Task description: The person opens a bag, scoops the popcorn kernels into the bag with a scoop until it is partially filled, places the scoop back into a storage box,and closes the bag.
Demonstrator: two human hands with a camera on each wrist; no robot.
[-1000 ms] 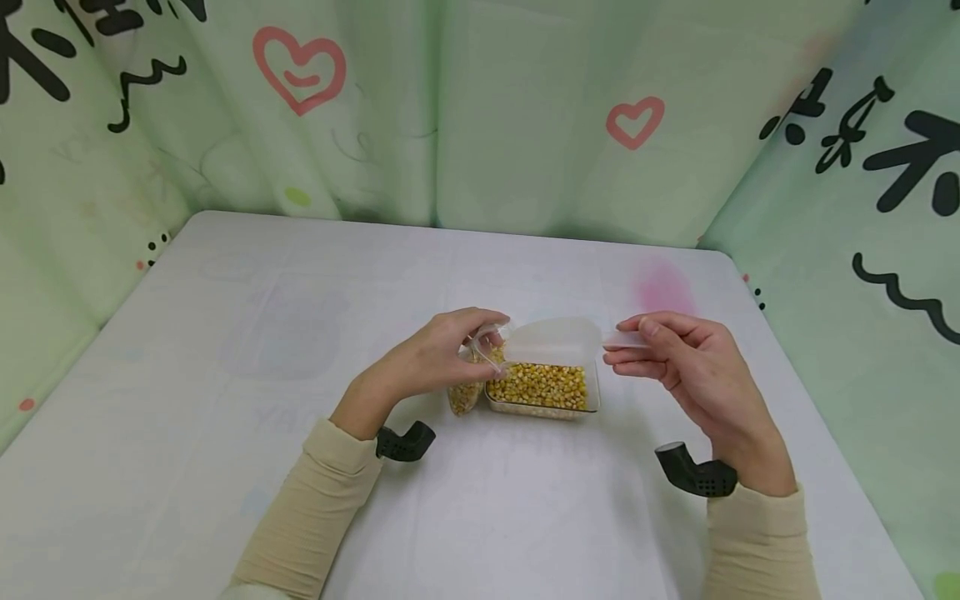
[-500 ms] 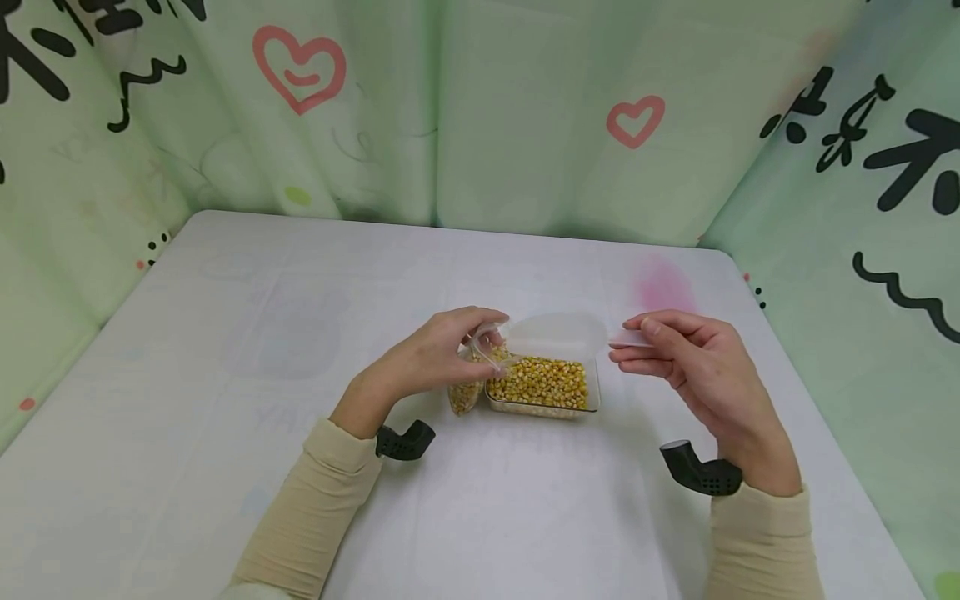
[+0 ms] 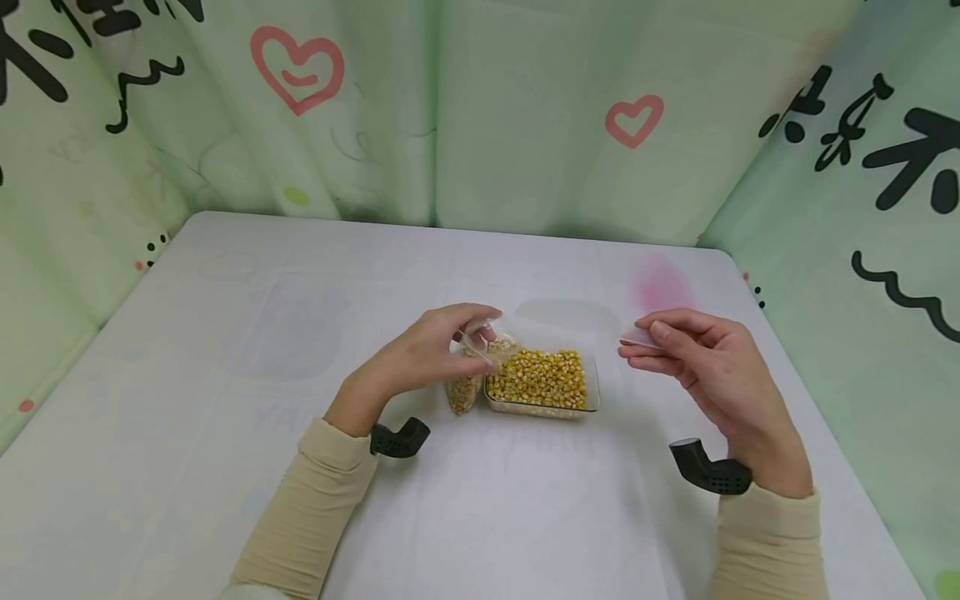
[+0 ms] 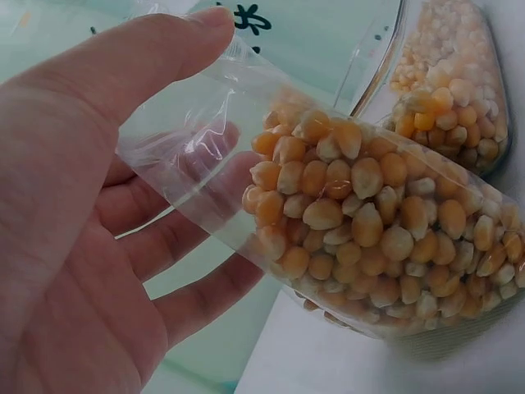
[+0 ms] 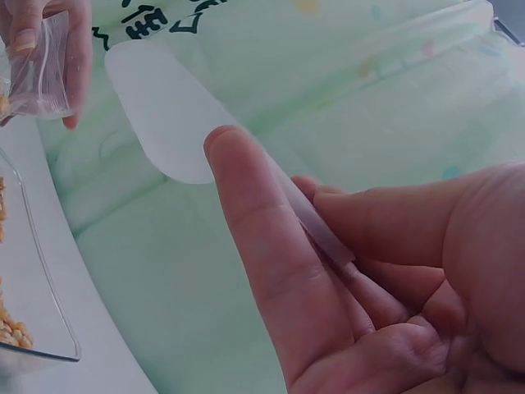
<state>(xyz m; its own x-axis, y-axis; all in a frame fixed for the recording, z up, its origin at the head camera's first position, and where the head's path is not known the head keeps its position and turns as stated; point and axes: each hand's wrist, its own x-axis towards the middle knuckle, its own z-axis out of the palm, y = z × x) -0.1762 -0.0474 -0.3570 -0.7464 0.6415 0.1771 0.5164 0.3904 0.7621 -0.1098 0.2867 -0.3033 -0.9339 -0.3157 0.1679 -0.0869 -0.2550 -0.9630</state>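
My left hand (image 3: 416, 350) holds the mouth of a clear plastic bag (image 4: 369, 222) between thumb and fingers. Corn kernels fill the bag's lower part, which leans beside a clear rectangular container (image 3: 597, 390). More yellow corn kernels (image 3: 540, 379) lie inside that container. On the other side, my right hand (image 3: 712, 358) pinches the thin handle of a white plastic spatula (image 5: 168, 111) between thumb and fingers. Its broad, pale blade hangs over the container's far side in the head view, and no kernels show on it.
A white-covered table (image 3: 300, 292) carries everything, with a pink patch near its back right. Pale green curtains (image 3: 517, 108) with hearts and black lettering stand behind and at both sides. A black wrist camera (image 3: 400, 438) sits on each wrist.
My right hand has drifted right with the spatula, and its blade has risen towards the back. The left hand has shifted slightly left and up, still holding the bag's mouth.
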